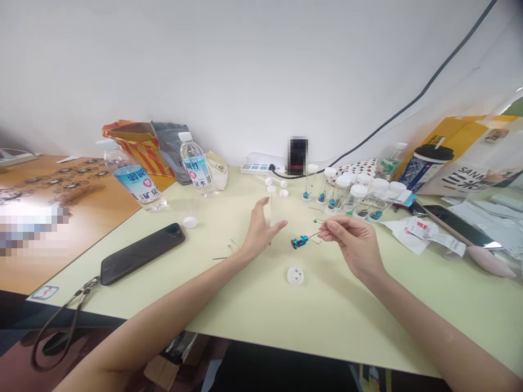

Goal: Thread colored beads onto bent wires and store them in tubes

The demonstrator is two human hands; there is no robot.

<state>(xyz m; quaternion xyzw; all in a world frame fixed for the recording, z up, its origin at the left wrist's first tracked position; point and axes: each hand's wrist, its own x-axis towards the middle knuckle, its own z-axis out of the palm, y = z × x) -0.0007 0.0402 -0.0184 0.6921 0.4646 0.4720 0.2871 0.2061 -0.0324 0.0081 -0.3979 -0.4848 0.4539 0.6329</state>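
Note:
My left hand is open, thumb and fingers spread around a clear tube with a white cap. Whether it touches the tube I cannot tell. My right hand pinches thin metal wires. A shiny blue part with a dark end sits at the tip of one wire, and a small green bead shows on another. Below, between the hands, a white round disc with several holes lies on the table. Loose thin metal pins lie beside my left forearm.
Capped clear tubes with blue parts stand at back right. Loose white caps lie near a power strip. Water bottles and a phone are left; a dark-lidded cup and another phone are right.

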